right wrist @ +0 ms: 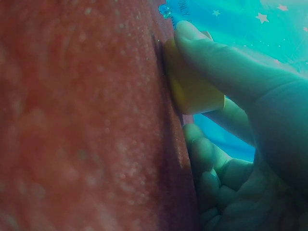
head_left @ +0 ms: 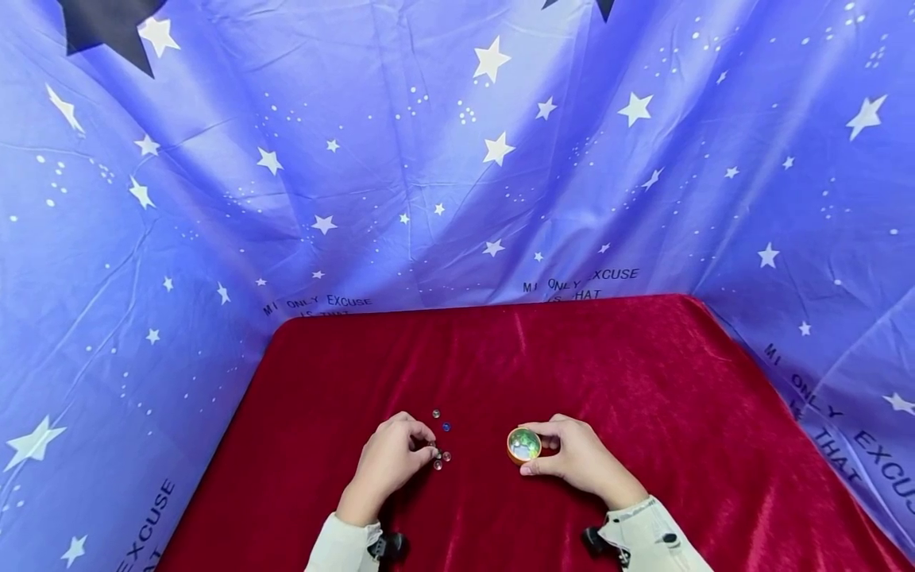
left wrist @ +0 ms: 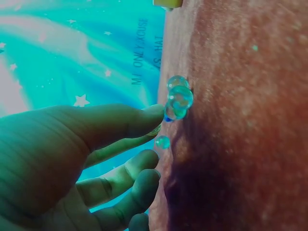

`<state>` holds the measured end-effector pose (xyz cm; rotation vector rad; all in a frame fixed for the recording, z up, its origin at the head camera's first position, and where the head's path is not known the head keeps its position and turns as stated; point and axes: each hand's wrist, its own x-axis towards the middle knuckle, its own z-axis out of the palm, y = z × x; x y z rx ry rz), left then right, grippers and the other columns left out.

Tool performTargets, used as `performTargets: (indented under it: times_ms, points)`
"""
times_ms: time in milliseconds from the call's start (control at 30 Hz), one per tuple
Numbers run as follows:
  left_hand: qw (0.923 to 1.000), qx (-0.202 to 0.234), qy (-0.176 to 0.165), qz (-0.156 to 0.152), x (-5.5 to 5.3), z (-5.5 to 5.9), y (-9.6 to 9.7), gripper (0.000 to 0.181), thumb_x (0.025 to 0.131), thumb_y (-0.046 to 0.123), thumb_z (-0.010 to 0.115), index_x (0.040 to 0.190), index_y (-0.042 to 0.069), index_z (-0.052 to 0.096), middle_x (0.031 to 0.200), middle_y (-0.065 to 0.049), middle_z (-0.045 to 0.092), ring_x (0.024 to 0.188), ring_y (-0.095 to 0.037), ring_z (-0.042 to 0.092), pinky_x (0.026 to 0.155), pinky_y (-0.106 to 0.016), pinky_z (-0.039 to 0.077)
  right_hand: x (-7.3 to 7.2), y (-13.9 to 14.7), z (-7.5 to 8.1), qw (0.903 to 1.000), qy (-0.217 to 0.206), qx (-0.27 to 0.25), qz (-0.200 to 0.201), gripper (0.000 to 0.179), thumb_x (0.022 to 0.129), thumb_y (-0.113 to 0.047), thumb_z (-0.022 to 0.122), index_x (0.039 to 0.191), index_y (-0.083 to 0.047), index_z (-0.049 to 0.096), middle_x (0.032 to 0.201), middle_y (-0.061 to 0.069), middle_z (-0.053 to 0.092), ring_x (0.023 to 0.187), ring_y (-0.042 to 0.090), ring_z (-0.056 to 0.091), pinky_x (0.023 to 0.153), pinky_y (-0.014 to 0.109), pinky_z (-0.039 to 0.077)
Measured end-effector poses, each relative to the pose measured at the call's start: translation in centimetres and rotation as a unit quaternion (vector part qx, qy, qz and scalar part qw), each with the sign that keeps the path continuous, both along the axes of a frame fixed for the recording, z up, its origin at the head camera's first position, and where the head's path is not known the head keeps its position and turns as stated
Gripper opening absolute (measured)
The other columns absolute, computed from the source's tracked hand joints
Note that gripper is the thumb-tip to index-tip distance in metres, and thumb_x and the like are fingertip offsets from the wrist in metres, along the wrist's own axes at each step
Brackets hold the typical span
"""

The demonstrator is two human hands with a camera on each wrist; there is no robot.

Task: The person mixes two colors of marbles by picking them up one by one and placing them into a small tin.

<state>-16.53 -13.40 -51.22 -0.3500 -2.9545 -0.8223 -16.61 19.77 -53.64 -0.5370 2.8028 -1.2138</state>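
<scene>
Thumb and index finger of my left hand (head_left: 389, 462) nearly meet, pinching a marble (left wrist: 155, 130) (just a sliver of it shows between the tips), and the other fingers bend loosely. Just beside them, loose marbles (head_left: 446, 456) cluster on the red cloth (head_left: 357, 365), with a blue marble (head_left: 446, 427) a little farther out. Smooth glass could squirt from so slight a pinch, or my knuckles could brush the cluster and set it rolling. Well to the right, my right hand (head_left: 577, 457) curls thumb and fingers around a yellow cup (right wrist: 190, 89); squeezing unevenly could tip it.
</scene>
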Motion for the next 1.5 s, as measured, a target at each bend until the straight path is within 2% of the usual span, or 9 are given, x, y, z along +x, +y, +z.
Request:
performTargets:
  times_ms: [300,633,867,1133,1500]
  points:
    - [0.9999,0.011,0.003,-0.011,-0.2,0.3,0.8,0.011,0.081,0.026,0.086,0.081,0.032,0.077,0.091,0.015,0.062,0.076,-0.003,0.058,0.061,-0.022,0.044,0.1,-0.1,0.1,1.0,-0.003,0.0,-0.002,0.057,0.068,-0.044,0.095,0.12,-0.033,0.076,0.084,-0.007,0.058,0.075,0.006,0.052,0.068,0.022,0.045]
    - [0.9997,0.019,0.01,-0.013,-0.6,0.8,1.6,0.007,0.082,0.028,0.085,0.084,0.03,0.079,0.093,0.017,0.063,0.074,0.001,0.059,0.061,-0.022,0.045,0.2,-0.1,0.2,1.0,-0.006,-0.002,-0.004,0.056,0.068,-0.043,0.095,0.12,-0.033,0.076,0.084,-0.007,0.058,0.076,0.006,0.053,0.069,0.022,0.045]
    - [0.9994,0.018,0.023,-0.019,-0.9,1.1,1.9,0.009,0.082,0.027,0.085,0.084,0.032,0.078,0.093,0.018,0.063,0.077,-0.005,0.062,0.061,-0.022,0.046,0.1,-0.1,0.1,0.9999,-0.012,0.004,-0.007,0.056,0.068,-0.041,0.096,0.12,-0.035,0.076,0.086,-0.01,0.06,0.077,0.006,0.054,0.07,0.022,0.046]
    - [0.9993,0.013,0.021,-0.027,-1.6,1.8,2.7,0.007,0.084,0.031,0.084,0.088,0.032,0.079,0.093,0.017,0.063,0.08,-0.007,0.062,0.063,-0.022,0.046,0.2,-0.1,0.2,1.0,0.001,0.001,0.0,0.057,0.068,-0.041,0.096,0.12,-0.032,0.077,0.084,-0.009,0.058,0.075,0.006,0.052,0.068,0.022,0.045]
    - [0.9978,0.018,0.042,-0.049,-2.5,2.8,4.2,0.008,0.083,0.028,0.085,0.09,0.028,0.081,0.094,0.014,0.065,0.081,-0.009,0.063,0.062,-0.024,0.045,0.2,0.0,0.3,1.0,-0.003,-0.005,-0.003,0.056,0.068,-0.042,0.096,0.119,-0.033,0.077,0.084,-0.007,0.058,0.075,0.006,0.052,0.068,0.022,0.045]
